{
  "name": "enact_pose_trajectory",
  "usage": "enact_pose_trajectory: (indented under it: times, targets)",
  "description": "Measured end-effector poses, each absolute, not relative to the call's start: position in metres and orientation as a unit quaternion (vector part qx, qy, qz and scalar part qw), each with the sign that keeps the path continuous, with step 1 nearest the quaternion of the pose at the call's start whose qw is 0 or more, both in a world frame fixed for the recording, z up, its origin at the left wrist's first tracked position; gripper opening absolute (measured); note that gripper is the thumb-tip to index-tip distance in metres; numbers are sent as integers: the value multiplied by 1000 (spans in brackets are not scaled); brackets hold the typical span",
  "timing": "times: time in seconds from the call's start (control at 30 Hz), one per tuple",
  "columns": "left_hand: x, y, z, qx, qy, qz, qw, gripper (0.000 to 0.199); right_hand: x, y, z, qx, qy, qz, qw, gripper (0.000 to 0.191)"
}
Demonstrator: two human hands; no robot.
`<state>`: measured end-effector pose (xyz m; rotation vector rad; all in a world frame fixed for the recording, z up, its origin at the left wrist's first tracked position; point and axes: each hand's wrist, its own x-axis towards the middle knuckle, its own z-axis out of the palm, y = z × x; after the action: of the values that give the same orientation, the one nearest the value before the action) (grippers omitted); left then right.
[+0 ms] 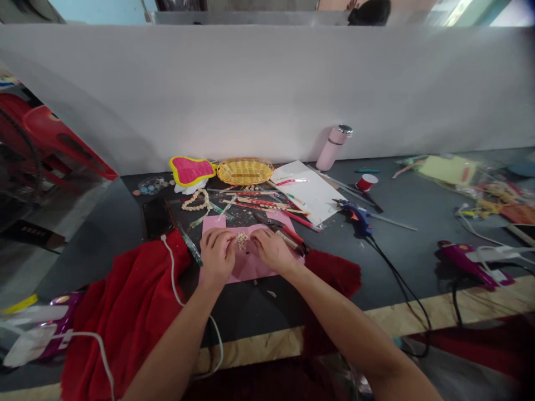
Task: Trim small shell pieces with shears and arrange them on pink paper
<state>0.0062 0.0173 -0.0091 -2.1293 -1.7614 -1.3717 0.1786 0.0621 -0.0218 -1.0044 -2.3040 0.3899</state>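
My left hand (218, 253) and my right hand (273, 249) meet over a pink sheet (251, 273) on the dark table. Between their fingertips is a small cluster of pale beads (242, 240). The left thumb and fingers pinch its left side, and the right fingertips close on its right side. Just behind the hands lie pliers with red handles (292, 233) and several thin sticks in red and white wrappers (251, 203). A heart-shaped loop of pale beads (196, 201) rests behind my left hand.
Red cloth (125, 301) and a phone (157, 217) with a white cable lie left. Behind are a wicker basket (245, 171), white paper (311, 192) and a pink bottle (332, 149). A blue glue gun (357, 218), red spool (366, 182) and purple device (472, 264) sit right.
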Motion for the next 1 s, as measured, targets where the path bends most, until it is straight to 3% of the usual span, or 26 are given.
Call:
enact_pose_trajectory:
  times: [0.23, 0.7, 0.9, 1.0]
  targets:
    - [8, 16, -13, -717, -558, -412, -66, 25, 182, 60, -21, -333, -858, 206, 332, 22]
    - [8, 18, -22, -747, -584, -316, -26, 19, 185, 62, -22, -320, -900, 151, 254, 20]
    - [-10, 38, 6, -723, -613, -319, 7, 19, 192, 64, -25, -332, -893, 165, 255, 27]
    - [-44, 76, 25, -702, -672, -236, 23, 23, 192, 63, -25, -331, -889, 169, 267, 21]
